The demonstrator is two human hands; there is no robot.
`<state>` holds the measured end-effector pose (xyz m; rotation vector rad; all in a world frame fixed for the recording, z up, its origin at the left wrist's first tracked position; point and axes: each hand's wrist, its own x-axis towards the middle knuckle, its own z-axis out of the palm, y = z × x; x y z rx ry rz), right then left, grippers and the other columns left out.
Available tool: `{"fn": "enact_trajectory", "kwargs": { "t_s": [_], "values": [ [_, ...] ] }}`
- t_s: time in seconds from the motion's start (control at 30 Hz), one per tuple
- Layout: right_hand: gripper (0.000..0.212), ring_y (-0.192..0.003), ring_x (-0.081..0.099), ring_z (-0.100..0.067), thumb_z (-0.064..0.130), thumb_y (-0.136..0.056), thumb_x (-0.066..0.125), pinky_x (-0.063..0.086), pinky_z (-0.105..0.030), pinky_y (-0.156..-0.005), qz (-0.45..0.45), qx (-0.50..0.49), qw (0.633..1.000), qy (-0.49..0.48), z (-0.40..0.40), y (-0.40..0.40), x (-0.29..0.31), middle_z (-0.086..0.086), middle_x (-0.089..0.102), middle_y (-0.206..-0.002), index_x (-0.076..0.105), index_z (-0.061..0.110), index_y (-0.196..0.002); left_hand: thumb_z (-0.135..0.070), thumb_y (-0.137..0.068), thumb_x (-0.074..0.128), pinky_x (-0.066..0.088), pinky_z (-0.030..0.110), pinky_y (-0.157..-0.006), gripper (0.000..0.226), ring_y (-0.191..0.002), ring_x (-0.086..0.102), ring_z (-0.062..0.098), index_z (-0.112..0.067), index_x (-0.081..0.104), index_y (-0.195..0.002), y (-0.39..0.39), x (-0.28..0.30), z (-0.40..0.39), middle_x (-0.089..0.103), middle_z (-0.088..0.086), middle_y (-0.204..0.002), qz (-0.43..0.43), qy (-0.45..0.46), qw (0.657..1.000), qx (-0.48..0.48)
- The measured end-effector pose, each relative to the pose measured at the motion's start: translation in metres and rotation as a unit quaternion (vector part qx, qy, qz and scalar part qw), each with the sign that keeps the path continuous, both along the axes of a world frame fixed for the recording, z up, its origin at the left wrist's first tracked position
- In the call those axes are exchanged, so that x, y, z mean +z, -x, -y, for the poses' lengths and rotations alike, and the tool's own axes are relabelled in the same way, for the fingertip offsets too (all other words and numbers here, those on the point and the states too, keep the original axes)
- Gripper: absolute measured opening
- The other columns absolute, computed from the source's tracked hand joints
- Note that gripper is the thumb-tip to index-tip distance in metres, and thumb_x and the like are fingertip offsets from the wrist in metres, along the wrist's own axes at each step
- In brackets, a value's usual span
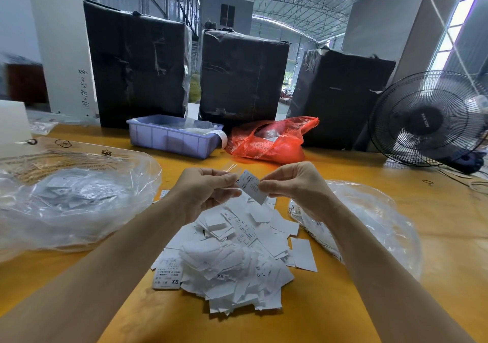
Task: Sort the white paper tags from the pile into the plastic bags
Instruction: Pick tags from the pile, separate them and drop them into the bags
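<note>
The tag (252, 186) is held above the far edge of the pile (232, 258), near the middle of the bench (330, 313). It is a small white paper slip, tilted, with fine black print and a size code at its upper corner; the code is too small to read with certainty.

Grip state: the right hand (293, 181) pinches the right edge of the tag between thumb and fingertips. The left hand (203, 189) has its fingers curled, thumb and fingertips meeting at the tag's left edge; it appears to hold further white slips in the palm.

Step in hand, as judged: inspection of one tag to read its size before assignment to a bag. The next move calls for reading the code, then carrying the tag to the matching bag and releasing it inside the opening.

The pile consists of many loose, overlapping white tags, several marked XS or S.

A clear bag (76, 197) holding tags lies at the left edge. A second clear bag (377, 218) lies to the right, just beside the pile.
</note>
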<state>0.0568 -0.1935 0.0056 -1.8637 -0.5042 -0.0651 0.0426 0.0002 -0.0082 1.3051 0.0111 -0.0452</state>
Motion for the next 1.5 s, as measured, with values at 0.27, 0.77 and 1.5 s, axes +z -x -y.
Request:
{"fn": "enact_trajectory", "kwargs": {
  "t_s": [0.27,0.77,1.5],
  "values": [
    [0.007,-0.084,0.065,-0.018,0.007,-0.081,0.07,0.056,-0.029,-0.073,-0.013,0.006,1.0,0.009,-0.007,0.002,0.0,-0.009,0.07,-0.089,0.071,0.011,-0.087,-0.002,-0.075,0.072,0.052,0.018,-0.049,0.02,-0.062,0.071,0.019,0.002,0.062,-0.092,0.001,0.0,0.001,0.073,0.013,-0.07,0.012,-0.01,1.0,-0.011],
    [0.009,-0.063,0.071,-0.016,0.006,-0.078,0.072,0.054,-0.02,-0.057,0.099,-0.026,0.995,-0.01,-0.009,0.011,0.016,-0.01,0.071,-0.084,0.065,0.009,-0.082,0.0,-0.076,0.072,0.044,0.013,-0.048,0.01,-0.042,0.046,0.003,-0.003,0.065,-0.083,0.001,-0.006,0.005,0.054,-0.005,-0.05,0.029,-0.067,0.995,-0.069],
    [0.012,-0.062,0.069,-0.012,0.004,-0.076,0.075,0.055,-0.019,-0.058,0.09,-0.018,0.993,0.068,-0.01,0.009,0.015,-0.005,0.069,-0.079,0.065,0.007,-0.082,-0.013,-0.078,0.072,0.05,0.014,-0.052,0.011,-0.05,0.058,0.001,-0.013,0.073,-0.089,0.004,0.0,0.002,0.067,-0.007,-0.061,0.025,-0.137,0.985,-0.099]
  ]
}}
